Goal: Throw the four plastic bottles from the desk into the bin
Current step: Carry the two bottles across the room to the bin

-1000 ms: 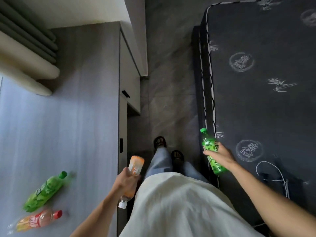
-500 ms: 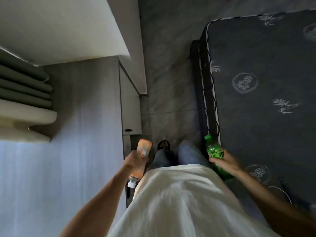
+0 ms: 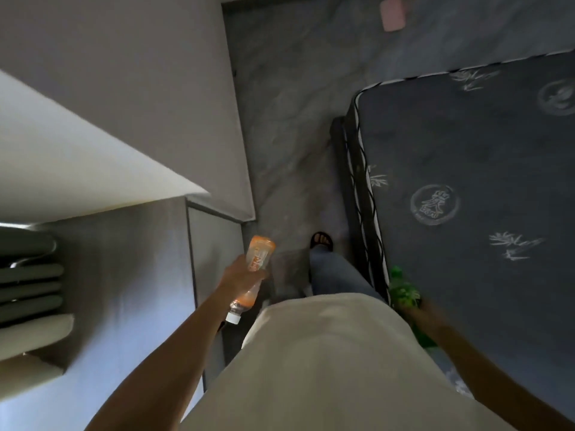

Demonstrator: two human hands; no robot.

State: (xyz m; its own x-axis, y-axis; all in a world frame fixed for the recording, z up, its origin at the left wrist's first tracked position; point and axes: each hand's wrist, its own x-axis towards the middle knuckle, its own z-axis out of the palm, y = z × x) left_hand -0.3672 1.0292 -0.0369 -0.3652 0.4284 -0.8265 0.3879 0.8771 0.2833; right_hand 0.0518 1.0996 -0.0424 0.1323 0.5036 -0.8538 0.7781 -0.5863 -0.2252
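Your left hand (image 3: 239, 276) reaches forward from a bare, extended forearm, fingers wrapped around an orange bottle (image 3: 253, 275) held cap-down. Your right hand (image 3: 418, 315), blurred at your side, grips a green bottle (image 3: 401, 290), its forearm angling back toward you.

The room is dim, with cool daylight falling from the left onto the desk (image 3: 102, 306) and the pale wall (image 3: 77, 157) above it, the brightest areas. The floor (image 3: 289, 119) and mattress (image 3: 482, 181) lie in grey shadow. The right hand (image 3: 426, 315) and green bottle (image 3: 404, 293) are smeared by motion blur. Straight edges bow towards the frame's borders, and everything looks slightly soft.
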